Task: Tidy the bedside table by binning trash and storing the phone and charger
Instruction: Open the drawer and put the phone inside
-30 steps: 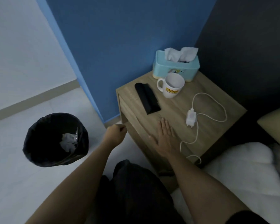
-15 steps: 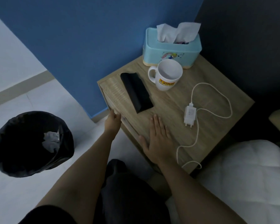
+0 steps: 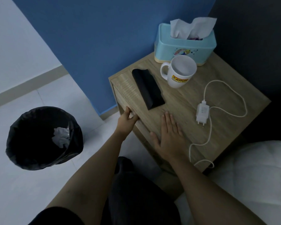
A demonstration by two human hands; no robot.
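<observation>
Pulling looks imminent: the drawer front [image 3: 120,96] of the bedside cabinet is shut or nearly so, and the risks below follow from that, largest item first.

Surface [image 3: 182,104]: wooden top, carrying everything. The right hand [image 3: 169,136] lies flat on it near the front edge, fingers straight and together, gripping nothing; likely bracing the cabinet. If that palm lifts during the pull, the whole unit may slide or tip toward the person.

Bin [image 3: 44,138]: black-lined, on the floor left of the cabinet, well apart from it. Crumpled paper [image 3: 61,137] already inside. No loose trash seen on the surface. Low risk here.

Tissue box [image 3: 185,44] and mug [image 3: 178,71]: at the back, the mug just in front of the box. A sharp jerk could rock the mug; contents cannot be judged.

Phone [image 3: 147,89]: dark, lying at the left front, near the edge above the drawer. A jolt could slide it off onto the floor.

Charger [image 3: 202,113]: white plug right of the flat hand, its cable [image 3: 209,135] looping over the front edge. The dangling loop could snag a wrist or be caught by the drawer.

Left hand [image 3: 126,118]: fingers curled under the top lip of the drawer front, thumb outside. Hold looks shallow; fingertips may slip off, or get pinched.
</observation>
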